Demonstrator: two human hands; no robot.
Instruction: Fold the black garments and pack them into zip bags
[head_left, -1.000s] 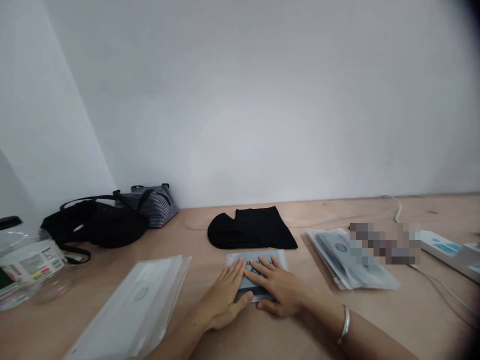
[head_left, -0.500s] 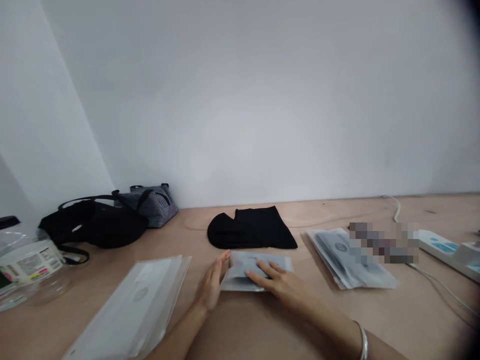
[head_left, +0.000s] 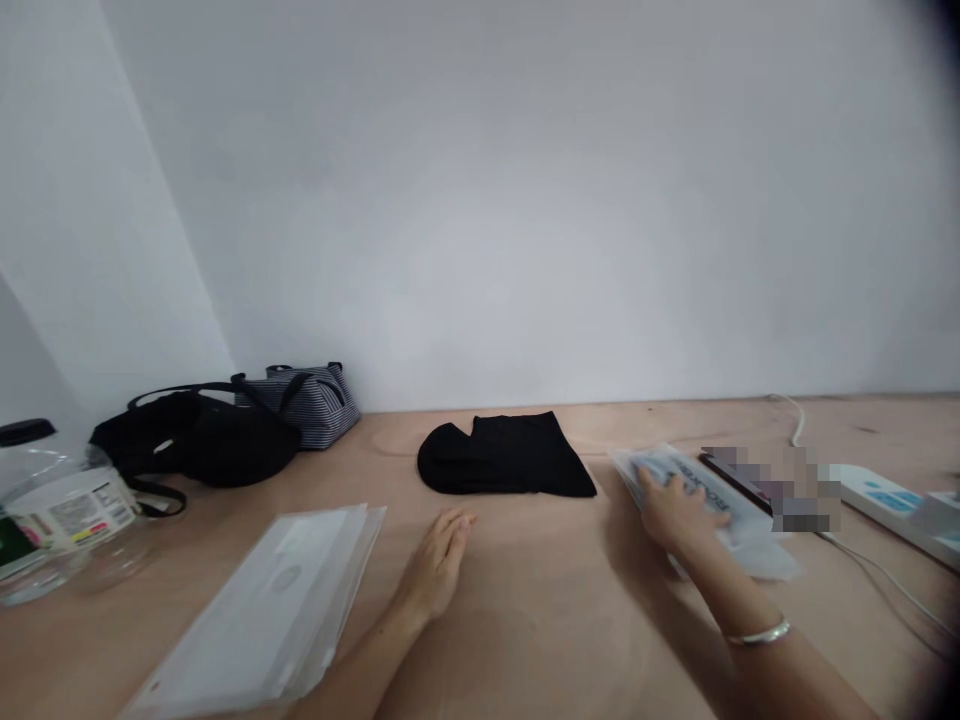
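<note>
My right hand (head_left: 675,508) lies on a clear plastic packet with dark contents, at the top of a stack of filled packets (head_left: 739,525) on the right of the wooden table (head_left: 540,600); its fingers curl over the packet's near edge. My left hand (head_left: 439,560) rests on the bare table in the middle, fingers stretched out, holding nothing. Just beyond it lies a folded black cloth (head_left: 504,456). A pile of empty clear bags (head_left: 277,600) sits to the left of my left hand.
A black bag (head_left: 199,445) and a striped pouch (head_left: 307,398) stand at the back left by the wall. A clear plastic jar (head_left: 52,510) is at the far left. A white power strip (head_left: 892,500) with a cable lies at the right edge.
My right hand carried the filled packet from the table's middle to the stack on the right. My left hand let go of it and stayed in the middle.
</note>
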